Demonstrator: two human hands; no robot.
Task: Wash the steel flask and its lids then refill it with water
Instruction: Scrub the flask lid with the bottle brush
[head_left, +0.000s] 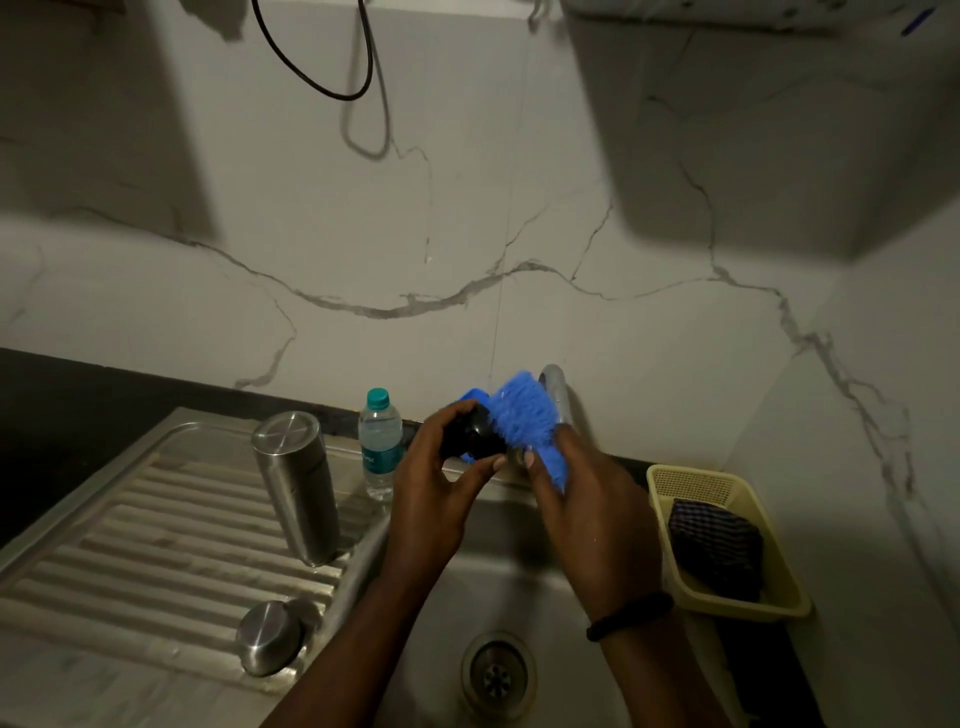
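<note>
Two hands work over the sink (519, 582): your left hand (436, 488) grips the black inner lid (470, 434), your right hand (582, 509) clasps the blue brush (524, 415) against it, probably so drips land in the basin. The steel flask (296, 483) stands inverted on the drainboard's back edge, likely draining; its steel cap (269, 636) sits near the front edge. The yellow basket (691, 480) holds a dark cloth (719, 545).

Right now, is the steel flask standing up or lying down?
Upright. The steel flask stands on the ribbed draining board, its flat end facing up.
</note>
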